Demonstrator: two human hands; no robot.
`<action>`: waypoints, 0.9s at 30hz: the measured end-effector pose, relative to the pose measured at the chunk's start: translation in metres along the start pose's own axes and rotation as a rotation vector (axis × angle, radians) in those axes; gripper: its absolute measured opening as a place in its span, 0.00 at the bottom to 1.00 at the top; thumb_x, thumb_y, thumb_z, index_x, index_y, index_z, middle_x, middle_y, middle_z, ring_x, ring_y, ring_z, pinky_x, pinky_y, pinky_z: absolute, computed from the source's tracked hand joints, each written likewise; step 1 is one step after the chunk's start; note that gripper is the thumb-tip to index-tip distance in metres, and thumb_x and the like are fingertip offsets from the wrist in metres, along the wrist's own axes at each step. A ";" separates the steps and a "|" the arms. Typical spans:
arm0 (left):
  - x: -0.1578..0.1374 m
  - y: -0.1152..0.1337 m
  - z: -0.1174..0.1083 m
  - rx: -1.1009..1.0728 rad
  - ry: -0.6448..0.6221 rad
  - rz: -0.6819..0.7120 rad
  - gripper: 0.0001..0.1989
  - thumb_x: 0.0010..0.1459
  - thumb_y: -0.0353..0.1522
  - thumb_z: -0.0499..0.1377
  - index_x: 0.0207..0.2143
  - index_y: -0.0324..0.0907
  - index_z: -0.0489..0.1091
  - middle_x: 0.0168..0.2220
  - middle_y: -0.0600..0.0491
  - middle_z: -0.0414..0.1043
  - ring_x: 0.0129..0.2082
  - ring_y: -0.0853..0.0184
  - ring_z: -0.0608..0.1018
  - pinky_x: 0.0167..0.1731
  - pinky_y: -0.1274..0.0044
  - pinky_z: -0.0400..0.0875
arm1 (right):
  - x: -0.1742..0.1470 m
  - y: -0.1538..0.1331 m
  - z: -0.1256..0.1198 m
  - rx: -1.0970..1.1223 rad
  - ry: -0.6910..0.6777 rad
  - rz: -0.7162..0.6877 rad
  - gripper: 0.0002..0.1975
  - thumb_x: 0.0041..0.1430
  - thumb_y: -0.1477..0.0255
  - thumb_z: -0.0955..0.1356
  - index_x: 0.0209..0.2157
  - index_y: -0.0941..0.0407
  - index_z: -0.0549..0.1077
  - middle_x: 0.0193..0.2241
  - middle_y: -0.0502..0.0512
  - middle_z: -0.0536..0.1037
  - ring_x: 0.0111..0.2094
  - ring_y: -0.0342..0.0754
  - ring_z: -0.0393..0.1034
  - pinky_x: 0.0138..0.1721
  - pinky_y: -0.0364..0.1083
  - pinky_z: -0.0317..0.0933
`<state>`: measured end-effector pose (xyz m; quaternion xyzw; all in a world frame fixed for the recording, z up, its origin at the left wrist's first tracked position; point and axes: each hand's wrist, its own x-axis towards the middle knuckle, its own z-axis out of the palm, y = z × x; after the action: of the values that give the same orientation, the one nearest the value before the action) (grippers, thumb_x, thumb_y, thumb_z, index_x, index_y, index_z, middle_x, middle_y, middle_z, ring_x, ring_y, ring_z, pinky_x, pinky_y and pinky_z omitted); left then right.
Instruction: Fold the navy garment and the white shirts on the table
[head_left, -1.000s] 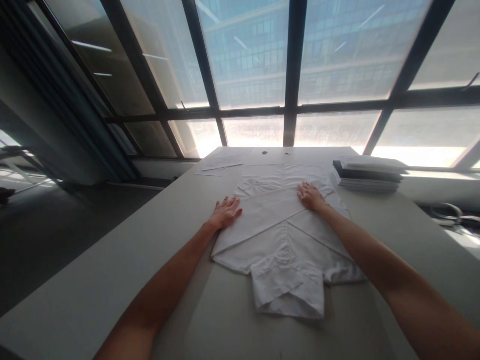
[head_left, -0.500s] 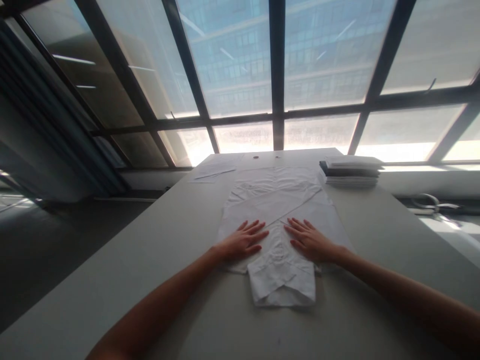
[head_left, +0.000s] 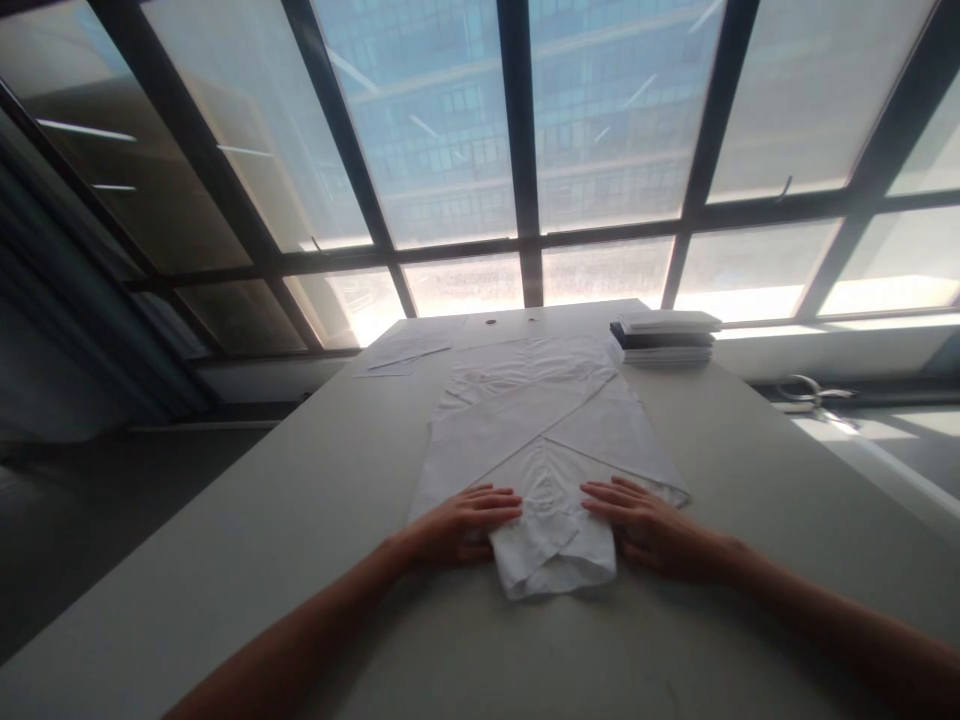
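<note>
A white garment (head_left: pixel 525 420) with gathered creases down its middle lies spread on the pale table. Its narrow folded end (head_left: pixel 559 560) points towards me, with the opening showing. My left hand (head_left: pixel 466 525) rests at the left side of this end, fingers stretched over the cloth. On the opposite side, my right hand (head_left: pixel 643 522) lies with its fingers extended onto the fabric, pointing inward. Both hands look open, though the thumbs are partly hidden. Between them the cloth is puckered around the centre seam.
A stack of folded white and dark cloth (head_left: pixel 666 338) stands at the table's far right. White sheets (head_left: pixel 405 355) lie at the far left, and a small round dark object (head_left: pixel 491 322) sits near the back edge. Large windows (head_left: pixel 450 130) rise behind the table (head_left: pixel 315 520).
Both hands have slid towards me along the garment, from its middle to the sides of the narrow end. The view has turned slightly to the right.
</note>
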<state>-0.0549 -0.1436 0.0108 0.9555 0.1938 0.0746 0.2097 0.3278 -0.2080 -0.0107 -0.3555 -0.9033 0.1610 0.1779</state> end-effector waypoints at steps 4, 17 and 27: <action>0.007 0.006 0.005 -0.091 0.130 0.018 0.20 0.70 0.40 0.55 0.61 0.48 0.71 0.60 0.43 0.72 0.61 0.58 0.73 0.61 0.65 0.66 | 0.014 -0.005 0.013 0.079 0.141 -0.012 0.18 0.68 0.72 0.64 0.55 0.47 0.78 0.57 0.58 0.76 0.59 0.55 0.69 0.61 0.57 0.61; 0.027 -0.008 0.012 -0.380 0.397 -0.511 0.26 0.62 0.53 0.56 0.26 0.39 0.70 0.23 0.58 0.62 0.26 0.70 0.65 0.27 0.79 0.58 | 0.049 0.012 0.026 0.448 0.408 0.424 0.18 0.62 0.57 0.68 0.28 0.57 0.73 0.22 0.48 0.72 0.26 0.46 0.64 0.27 0.42 0.55; 0.026 -0.011 0.016 -0.335 0.468 -0.652 0.21 0.56 0.47 0.63 0.41 0.40 0.72 0.24 0.59 0.69 0.24 0.69 0.71 0.27 0.78 0.62 | 0.056 0.010 0.027 0.071 0.400 0.565 0.25 0.63 0.61 0.67 0.59 0.53 0.70 0.26 0.49 0.77 0.27 0.49 0.71 0.29 0.44 0.57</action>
<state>-0.0316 -0.1303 -0.0068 0.7545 0.5130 0.2493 0.3247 0.2837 -0.1663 -0.0277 -0.6098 -0.7102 0.1623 0.3122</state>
